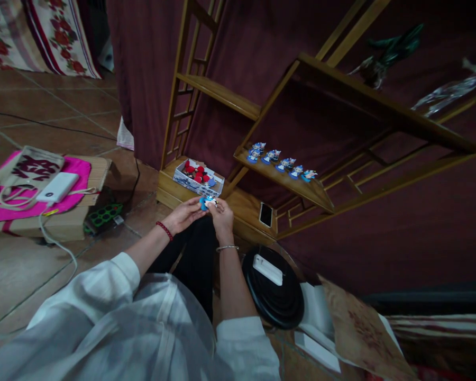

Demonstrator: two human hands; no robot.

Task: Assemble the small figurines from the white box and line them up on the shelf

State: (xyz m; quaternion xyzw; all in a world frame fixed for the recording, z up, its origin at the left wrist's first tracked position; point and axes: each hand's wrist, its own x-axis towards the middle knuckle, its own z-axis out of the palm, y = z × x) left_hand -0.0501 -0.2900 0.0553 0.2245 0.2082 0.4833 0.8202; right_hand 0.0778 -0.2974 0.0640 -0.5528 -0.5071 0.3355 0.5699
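Between my two hands is a small blue and white figurine (211,200). My left hand (185,214) pinches its blue base from the left, and my right hand (222,217) grips it from the right. Just beyond my hands, a patterned box (190,184) holds several red pieces (199,175) and a blue one. Higher up to the right, several similar blue and white figurines (283,163) stand in a row on a wooden shelf (289,185). The face of the figurine in my hands is too small to make out.
A phone (266,215) lies on the low wooden ledge. On a round black stool (275,301) rests a white case (268,270). To the left, a white power bank (61,187) sits on pink cloth (8,209). A green-black power strip (103,216) and cables cross the floor.
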